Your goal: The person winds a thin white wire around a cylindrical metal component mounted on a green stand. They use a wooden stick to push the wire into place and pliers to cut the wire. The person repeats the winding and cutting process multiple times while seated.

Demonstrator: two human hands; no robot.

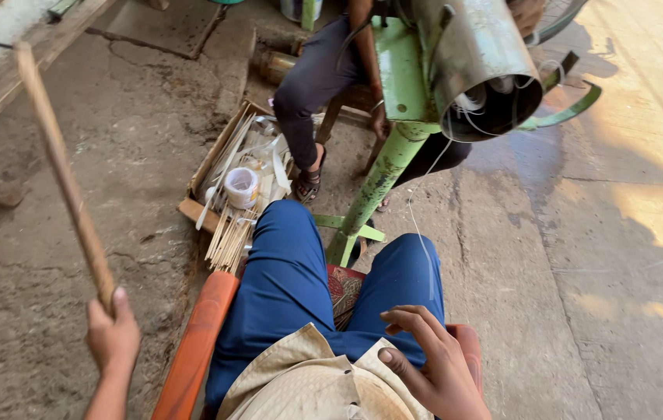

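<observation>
Right hand (432,365) resting loose and empty on blue trousers (292,280), left hand (112,336) clamped on a stick (63,175).

Fingers spread, holding nothing, just beside the beige shirt hem (308,381). Stick rising up and away to the upper left from the fist, well apart from the right hand and held out over bare concrete. Could well swing into the box (222,179) of bamboo strips and tape roll (242,187) if dropped low, or clip the green stand (378,183) and metal drum (479,66) ahead. Second person's leg (304,101) sits close behind that stand, so a wide sweep risks a knock.
</observation>
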